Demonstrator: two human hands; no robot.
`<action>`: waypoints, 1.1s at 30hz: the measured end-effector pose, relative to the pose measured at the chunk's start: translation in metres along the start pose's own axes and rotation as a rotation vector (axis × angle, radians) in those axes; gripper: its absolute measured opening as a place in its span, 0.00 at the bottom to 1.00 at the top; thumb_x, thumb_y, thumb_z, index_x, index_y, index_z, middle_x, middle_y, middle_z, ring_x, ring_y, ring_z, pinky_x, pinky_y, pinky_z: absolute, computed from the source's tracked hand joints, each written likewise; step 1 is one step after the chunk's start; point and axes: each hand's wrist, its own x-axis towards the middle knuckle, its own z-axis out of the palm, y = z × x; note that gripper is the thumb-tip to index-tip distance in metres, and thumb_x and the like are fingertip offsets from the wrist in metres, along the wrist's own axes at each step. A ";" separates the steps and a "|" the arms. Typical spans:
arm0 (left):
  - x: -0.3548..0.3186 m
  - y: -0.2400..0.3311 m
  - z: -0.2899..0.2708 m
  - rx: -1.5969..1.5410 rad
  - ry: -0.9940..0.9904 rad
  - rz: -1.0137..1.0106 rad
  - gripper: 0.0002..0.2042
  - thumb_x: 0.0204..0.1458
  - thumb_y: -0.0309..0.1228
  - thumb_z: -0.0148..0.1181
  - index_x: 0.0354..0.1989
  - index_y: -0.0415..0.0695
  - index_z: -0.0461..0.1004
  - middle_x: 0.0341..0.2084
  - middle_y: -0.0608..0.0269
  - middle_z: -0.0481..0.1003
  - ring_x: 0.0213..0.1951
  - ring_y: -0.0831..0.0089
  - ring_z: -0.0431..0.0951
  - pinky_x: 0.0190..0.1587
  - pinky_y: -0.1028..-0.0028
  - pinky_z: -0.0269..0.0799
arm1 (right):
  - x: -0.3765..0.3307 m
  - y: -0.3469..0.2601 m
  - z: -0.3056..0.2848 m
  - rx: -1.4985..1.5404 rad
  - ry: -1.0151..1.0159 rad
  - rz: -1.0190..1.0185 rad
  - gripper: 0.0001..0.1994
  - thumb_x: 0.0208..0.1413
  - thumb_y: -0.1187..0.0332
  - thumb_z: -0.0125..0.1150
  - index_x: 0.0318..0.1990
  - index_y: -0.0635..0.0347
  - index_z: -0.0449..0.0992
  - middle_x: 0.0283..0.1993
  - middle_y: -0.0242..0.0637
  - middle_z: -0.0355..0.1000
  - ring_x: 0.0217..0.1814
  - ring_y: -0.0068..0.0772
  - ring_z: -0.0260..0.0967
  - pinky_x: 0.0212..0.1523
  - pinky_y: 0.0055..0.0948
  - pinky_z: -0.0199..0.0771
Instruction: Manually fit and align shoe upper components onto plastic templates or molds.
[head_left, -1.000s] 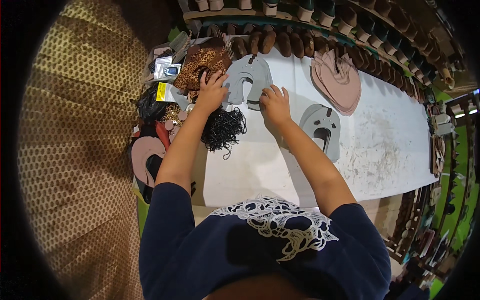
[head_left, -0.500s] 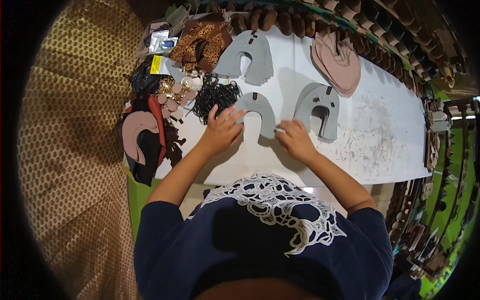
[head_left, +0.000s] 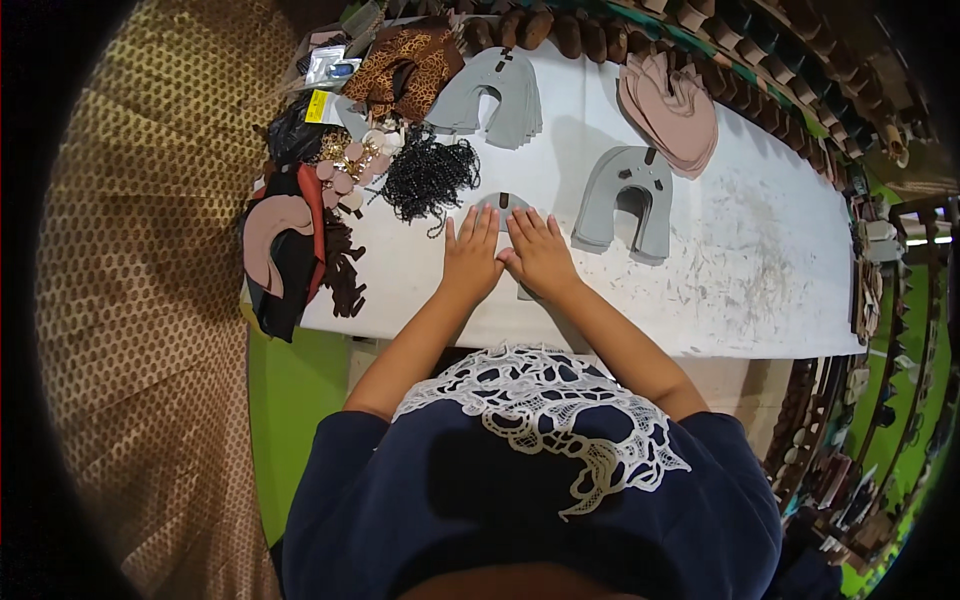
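Observation:
Both my hands lie flat and side by side, fingers stretched out, on a grey horseshoe-shaped piece [head_left: 504, 219] with a small dark tab at its top. My left hand [head_left: 471, 262] covers its left side and my right hand [head_left: 541, 262] its right, thumbs almost meeting. Most of the piece is hidden under them. To the right lies a stack of similar grey pieces [head_left: 596, 205] with dark tabs. Another grey stack [head_left: 513, 112] is fanned out farther back. A tangle of black beaded strands [head_left: 428, 178] lies just beyond my left hand.
Pink cut pieces [head_left: 668, 118] lie at the back right of the white table [head_left: 740, 260]. Leopard-print material [head_left: 428, 78], gold and pink trinkets [head_left: 343, 165] and a curved pink piece [head_left: 263, 245] crowd the left. Brown shoe-like forms [head_left: 567, 40] line the back edge.
My hands have come together from the two sides of the grey piece to rest flat over it. The view has shifted slightly.

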 end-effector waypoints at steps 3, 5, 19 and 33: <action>-0.005 0.001 -0.004 -0.070 -0.032 -0.025 0.33 0.54 0.46 0.48 0.64 0.41 0.52 0.65 0.56 0.51 0.67 0.61 0.47 0.64 0.46 0.34 | -0.007 -0.001 0.002 0.032 -0.033 0.050 0.32 0.57 0.50 0.45 0.62 0.64 0.57 0.67 0.47 0.51 0.70 0.46 0.44 0.66 0.51 0.41; -0.016 -0.003 -0.002 -0.078 -0.024 -0.045 0.33 0.54 0.47 0.47 0.64 0.41 0.51 0.65 0.56 0.51 0.67 0.61 0.47 0.64 0.46 0.33 | -0.016 -0.006 -0.002 0.033 -0.023 0.062 0.32 0.56 0.48 0.46 0.62 0.63 0.58 0.67 0.46 0.52 0.70 0.46 0.45 0.66 0.50 0.41; -0.061 -0.026 -0.056 -0.086 -0.080 -0.096 0.21 0.52 0.45 0.52 0.51 0.46 0.70 0.58 0.60 0.63 0.64 0.65 0.54 0.61 0.39 0.33 | -0.005 -0.039 -0.019 0.115 0.132 0.063 0.16 0.52 0.60 0.55 0.46 0.56 0.73 0.53 0.38 0.66 0.59 0.43 0.59 0.61 0.55 0.49; -0.096 -0.164 -0.102 0.107 0.237 -0.411 0.10 0.46 0.32 0.58 0.38 0.54 0.78 0.53 0.66 0.66 0.61 0.58 0.56 0.60 0.39 0.40 | 0.098 -0.156 0.044 0.297 0.030 -0.223 0.13 0.49 0.64 0.58 0.43 0.51 0.75 0.48 0.37 0.68 0.55 0.40 0.62 0.58 0.53 0.54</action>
